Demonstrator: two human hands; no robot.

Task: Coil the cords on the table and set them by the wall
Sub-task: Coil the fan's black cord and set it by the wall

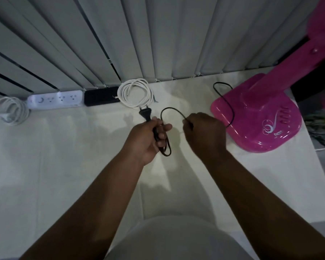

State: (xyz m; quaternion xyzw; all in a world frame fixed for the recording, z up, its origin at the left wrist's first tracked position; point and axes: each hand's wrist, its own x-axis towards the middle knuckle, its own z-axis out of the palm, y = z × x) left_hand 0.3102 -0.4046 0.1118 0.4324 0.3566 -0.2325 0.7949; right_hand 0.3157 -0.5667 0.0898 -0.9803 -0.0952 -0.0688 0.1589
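left hand [145,136] grips black cord [172,110] loops w/ plug; right hand [202,131] pinches same cord nr pink fan base [255,117]

Left hand [145,136] fisted, palm up; right hand [203,132] pinching.

Black cord [172,109], black plug [144,113]. Coiled cord [134,94] by the blinds: white. Power strip [55,100] white, with pale grey sockets; second strip [101,98] next to it black. Far-left coil [10,111] white, maybe light grey, too dim there to call. Fan base [257,121] glossy hot pink, white swirl logo, matching pink buttons. Blinds [120,34] plain grey-white vertical slats, dark gaps between. Table [64,166] off-white, no pattern.
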